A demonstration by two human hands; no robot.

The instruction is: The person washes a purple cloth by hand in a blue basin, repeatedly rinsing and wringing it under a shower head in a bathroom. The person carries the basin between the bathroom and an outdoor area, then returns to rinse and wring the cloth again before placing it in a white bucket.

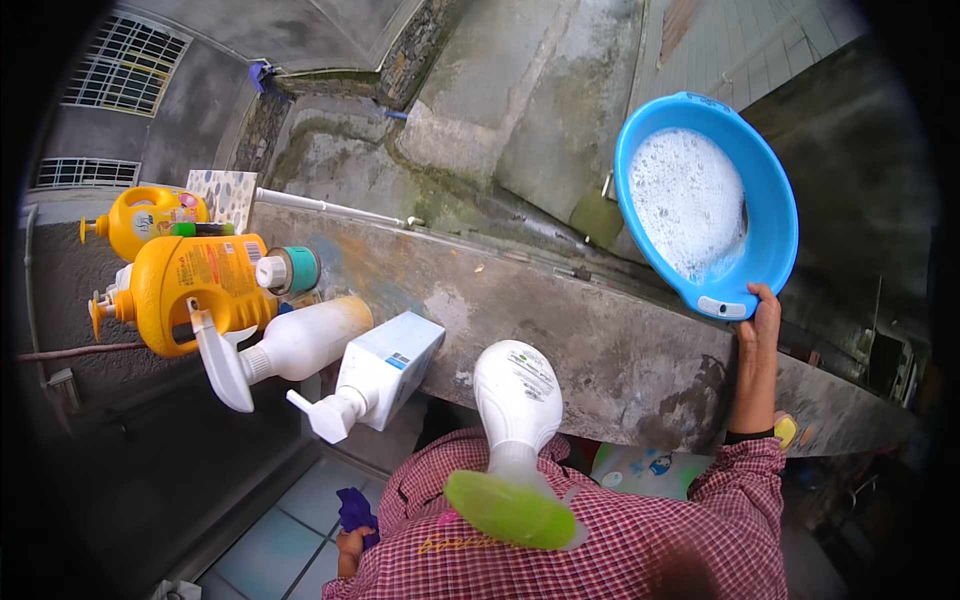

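Note:
My right hand (762, 318) grips the near rim of a blue plastic basin (775, 245), fingers wrapped by its white label. Inside the basin lies white, foamy suds (686, 195). It is out at the right, beyond the far edge of the concrete ledge (620, 365), and looks tilted. Low on the left, my left hand (352, 545) is closed on a crumpled purple cloth (357, 510), hanging by my side above the tiled floor. A white spray bottle (518, 390) with a green head stands on the ledge in front of my chest.
Left on the ledge stand a white pump bottle (395, 365), another spray bottle (315, 338), a teal-banded can (298, 270) and yellow jugs (190, 285). A yellow object (785, 432) lies by my right elbow. A white pipe (330, 207) runs along the far edge, above a concrete yard far below.

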